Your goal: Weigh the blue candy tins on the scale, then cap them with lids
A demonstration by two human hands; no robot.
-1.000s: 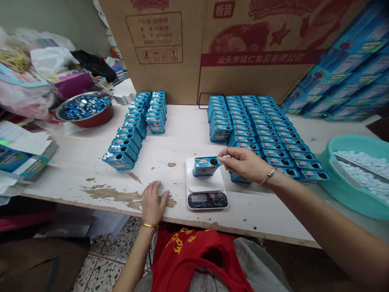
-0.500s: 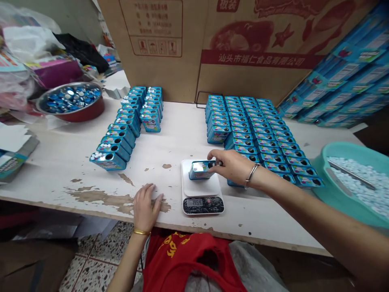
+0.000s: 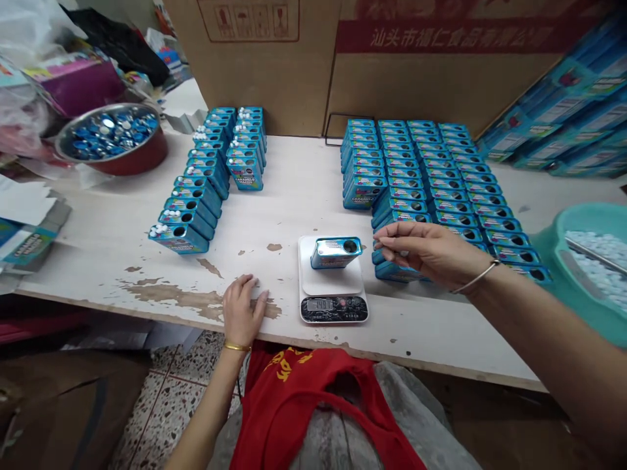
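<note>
A small blue tin (image 3: 336, 252) with a round hole in its top stands on a white kitchen scale (image 3: 332, 284) near the table's front edge. My right hand (image 3: 427, 253) hovers just right of the tin, fingers pinched together; whether anything is between them I cannot make out. My left hand (image 3: 241, 313) lies flat on the worn table edge, left of the scale, holding nothing. Several rows of matching blue tins (image 3: 421, 176) fill the table behind my right hand. Two more rows of tins (image 3: 210, 176) with white pieces on top stand at the left.
A teal basin (image 3: 585, 274) of small white candies with a metal tool in it sits at the right. A red bowl (image 3: 112, 137) of blue caps is at the back left. Cardboard cartons (image 3: 392, 59) stand behind, stacked blue boxes (image 3: 563, 111) lean at the right.
My right hand came off the tin's hole and drew back to the right. The scale reading changed. The left hand stayed put. The camera tilted down a little.
</note>
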